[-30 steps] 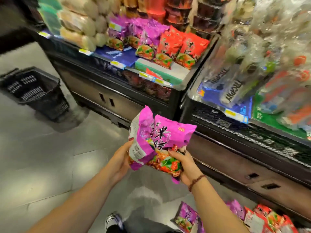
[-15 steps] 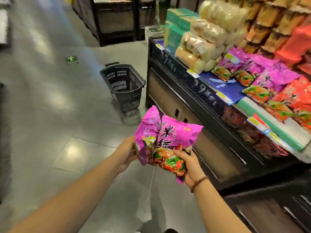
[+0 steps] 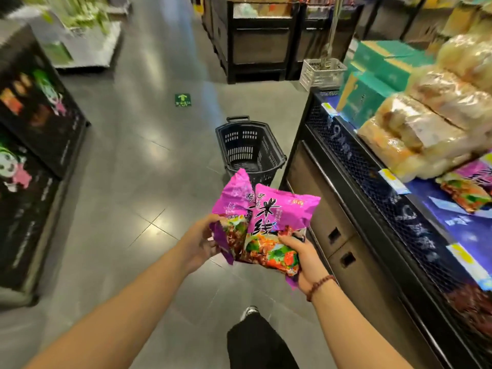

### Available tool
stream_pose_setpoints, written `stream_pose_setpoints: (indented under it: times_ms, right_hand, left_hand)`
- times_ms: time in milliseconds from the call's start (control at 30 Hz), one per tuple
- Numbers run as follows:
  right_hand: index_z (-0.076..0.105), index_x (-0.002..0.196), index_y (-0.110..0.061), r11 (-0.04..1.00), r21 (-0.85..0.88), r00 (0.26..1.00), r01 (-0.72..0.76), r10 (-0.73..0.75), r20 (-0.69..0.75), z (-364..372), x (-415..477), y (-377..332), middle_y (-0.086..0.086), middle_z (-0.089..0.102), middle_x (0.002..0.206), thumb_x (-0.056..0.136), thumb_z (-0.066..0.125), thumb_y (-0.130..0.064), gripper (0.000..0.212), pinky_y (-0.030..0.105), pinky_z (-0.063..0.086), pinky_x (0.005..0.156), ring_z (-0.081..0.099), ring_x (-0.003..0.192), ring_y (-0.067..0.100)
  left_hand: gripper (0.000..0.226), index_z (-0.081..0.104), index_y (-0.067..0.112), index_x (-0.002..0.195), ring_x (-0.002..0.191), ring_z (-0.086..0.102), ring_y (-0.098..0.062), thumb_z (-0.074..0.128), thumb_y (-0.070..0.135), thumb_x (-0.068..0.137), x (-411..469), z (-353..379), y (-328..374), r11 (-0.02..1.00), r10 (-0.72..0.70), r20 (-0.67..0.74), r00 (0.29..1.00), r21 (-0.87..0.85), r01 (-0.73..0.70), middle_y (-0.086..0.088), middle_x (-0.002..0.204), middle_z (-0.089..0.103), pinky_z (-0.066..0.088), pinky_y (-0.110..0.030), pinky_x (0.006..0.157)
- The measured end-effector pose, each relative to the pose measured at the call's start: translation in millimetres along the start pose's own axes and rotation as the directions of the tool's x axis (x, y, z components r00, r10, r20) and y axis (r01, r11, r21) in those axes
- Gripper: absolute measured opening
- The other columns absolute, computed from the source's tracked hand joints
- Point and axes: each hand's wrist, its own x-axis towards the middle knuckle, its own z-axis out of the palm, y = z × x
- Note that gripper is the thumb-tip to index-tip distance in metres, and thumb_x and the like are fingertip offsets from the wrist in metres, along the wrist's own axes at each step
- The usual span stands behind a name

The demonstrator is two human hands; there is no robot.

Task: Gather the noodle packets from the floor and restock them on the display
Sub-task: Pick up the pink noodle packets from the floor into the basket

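Observation:
I hold a small stack of purple noodle packets (image 3: 269, 217) in front of me over the floor. My left hand (image 3: 198, 239) grips the left side of the stack. My right hand (image 3: 302, 255), with a bead bracelet on the wrist, grips the lower right corner from beneath, thumb on the front packet. The display (image 3: 372, 182) runs along my right; more purple noodle packets (image 3: 468, 187) lie on its blue shelf surface at the far right edge, an arm's reach from my hands.
A black shopping basket (image 3: 250, 149) stands on the floor just beyond my hands, beside the display's corner. Bagged pale noodles (image 3: 431, 121) and green boxes (image 3: 378, 75) fill the display's far end. A dark stand (image 3: 34, 161) lines the aisle's left side. A white basket (image 3: 322, 73) sits farther back.
The view has swung left, away from the shelf, down the aisle. The packets on the floor have left the view. Both hands keep their hold on the stack.

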Motion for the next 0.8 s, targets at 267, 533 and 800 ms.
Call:
stream_pose_setpoints:
  times_ms: [267, 533, 800]
  right_hand:
    - [0.058, 0.117, -0.001, 0.999, -0.038, 1.000, -0.012, 0.013, 0.021, 6, 116, -88, 0.021, 0.071, 0.097, 0.063, 0.074, -0.012, 0.058, 0.036, 0.060, 0.064, 0.071, 0.072, 0.028]
    - [0.057, 0.120, 0.005, 0.995, -0.008, 0.995, -0.099, 0.099, 0.006, 32, 214, -128, 0.021, 0.071, 0.096, 0.081, 0.069, -0.008, 0.043, 0.034, 0.059, 0.059, 0.071, 0.071, 0.027]
    - [0.060, 0.106, 0.001, 0.996, 0.012, 0.996, -0.091, 0.091, 0.000, 77, 330, -188, 0.018, 0.071, 0.087, 0.076, 0.069, -0.007, 0.032, 0.030, 0.057, 0.053, 0.071, 0.067, 0.026]
  left_hand:
    - [0.017, 0.061, 0.014, 0.074, 0.063, 0.059, -0.020, 0.050, 0.025, 0.081, 91, 29, 62, 0.965, -0.017, -0.120, 0.993, -0.261, -0.015, -0.005, 0.066, 0.064, 0.050, -0.029, 0.054]
    - [0.031, 0.066, 0.006, 0.103, 0.100, 0.062, -0.035, 0.048, 0.025, 0.086, 181, 34, 118, 0.959, -0.057, -0.064, 0.996, -0.281, 0.037, -0.018, 0.096, 0.072, 0.049, -0.054, 0.088]
    - [0.025, 0.064, 0.002, 0.102, 0.099, 0.064, -0.034, 0.042, 0.012, 0.097, 308, 23, 204, 0.976, -0.098, -0.068, 0.993, -0.202, 0.082, -0.020, 0.098, 0.070, 0.052, -0.057, 0.082]
